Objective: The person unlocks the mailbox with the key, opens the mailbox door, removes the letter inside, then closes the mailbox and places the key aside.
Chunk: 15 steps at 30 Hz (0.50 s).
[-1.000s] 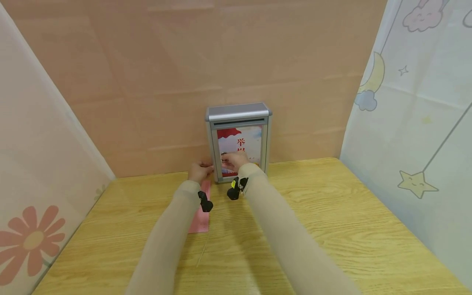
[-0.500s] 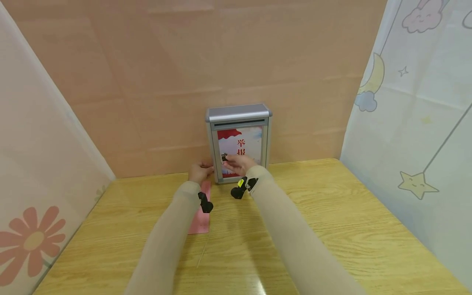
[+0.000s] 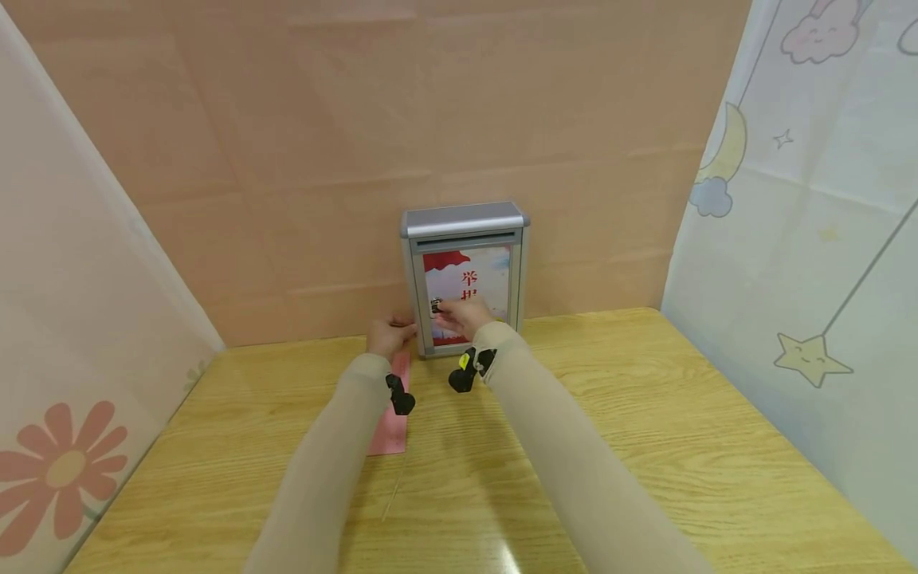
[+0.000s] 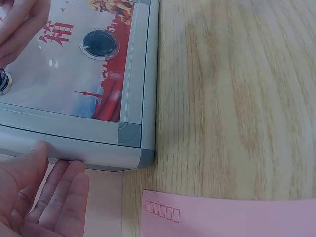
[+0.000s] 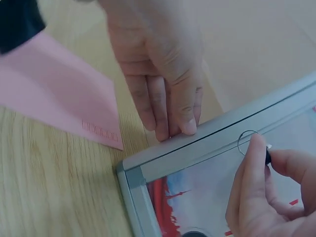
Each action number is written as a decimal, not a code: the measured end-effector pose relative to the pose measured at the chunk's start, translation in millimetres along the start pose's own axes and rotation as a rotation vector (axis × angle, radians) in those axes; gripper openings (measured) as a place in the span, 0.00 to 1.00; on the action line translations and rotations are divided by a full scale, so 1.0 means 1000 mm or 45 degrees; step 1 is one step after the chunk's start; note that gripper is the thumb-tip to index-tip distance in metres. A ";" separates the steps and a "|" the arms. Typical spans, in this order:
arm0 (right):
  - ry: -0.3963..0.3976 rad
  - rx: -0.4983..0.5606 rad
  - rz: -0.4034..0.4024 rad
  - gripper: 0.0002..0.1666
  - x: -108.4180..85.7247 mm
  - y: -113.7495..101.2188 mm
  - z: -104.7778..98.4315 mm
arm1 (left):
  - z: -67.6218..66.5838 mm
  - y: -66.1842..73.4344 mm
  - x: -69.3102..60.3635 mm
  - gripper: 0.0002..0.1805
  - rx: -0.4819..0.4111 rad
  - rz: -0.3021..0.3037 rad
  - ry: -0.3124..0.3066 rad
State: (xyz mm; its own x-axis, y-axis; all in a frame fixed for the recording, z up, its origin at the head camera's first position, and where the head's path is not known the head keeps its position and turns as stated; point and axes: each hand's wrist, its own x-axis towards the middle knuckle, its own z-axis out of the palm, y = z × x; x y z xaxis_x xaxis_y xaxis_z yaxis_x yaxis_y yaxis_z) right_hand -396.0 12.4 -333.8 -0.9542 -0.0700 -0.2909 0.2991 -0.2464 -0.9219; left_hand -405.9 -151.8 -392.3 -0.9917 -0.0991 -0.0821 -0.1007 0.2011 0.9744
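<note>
A silver-framed letter box [image 3: 464, 215] with a printed front panel stands upright against the back wall. My right hand [image 3: 466, 317] is at the left part of the panel. It pinches a black-headed key [image 5: 268, 157] with a metal ring [image 5: 239, 143], between thumb and fingers at the round lock [image 4: 5, 82]. The key's blade is hidden. My left hand [image 3: 387, 336] presses the box's left side with its thumb and fairly straight fingertips, seen close in the left wrist view. A pink envelope [image 3: 390, 433] lies flat below it, partly covered by the left forearm.
The box stands on a wood-grain table [image 3: 617, 414]. A peach cloth wall [image 3: 459, 104] is close behind it. White printed side walls [image 3: 825, 263] flank the table. A thin pale strip [image 3: 393, 496] lies in front of the envelope.
My right hand has turned at the wrist and shifted slightly right, then a little back left, while staying at the lock. The left hand, box and envelope look unmoved.
</note>
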 end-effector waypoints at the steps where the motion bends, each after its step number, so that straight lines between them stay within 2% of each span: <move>1: -0.007 0.039 0.015 0.20 0.000 0.001 -0.001 | 0.000 0.000 -0.001 0.15 0.002 -0.001 -0.001; 5: -0.021 0.141 0.069 0.20 0.001 0.004 -0.003 | 0.000 0.000 -0.002 0.15 0.033 0.000 -0.005; 12: 0.048 -0.120 -0.077 0.18 0.002 0.005 0.002 | -0.001 -0.001 0.001 0.14 0.033 0.005 0.003; 15: 0.058 -0.071 -0.057 0.19 0.002 0.006 0.003 | -0.001 -0.001 0.001 0.14 0.022 -0.003 0.002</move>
State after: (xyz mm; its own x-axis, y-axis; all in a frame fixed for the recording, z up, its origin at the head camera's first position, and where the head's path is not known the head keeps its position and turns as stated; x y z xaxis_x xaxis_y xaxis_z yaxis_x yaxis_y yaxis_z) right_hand -396.0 8.4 -339.2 -0.9656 -0.0155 -0.2596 0.2576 -0.1941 -0.9466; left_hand -406.6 -152.6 -392.8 -0.9913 -0.1008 -0.0841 -0.1045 0.2178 0.9704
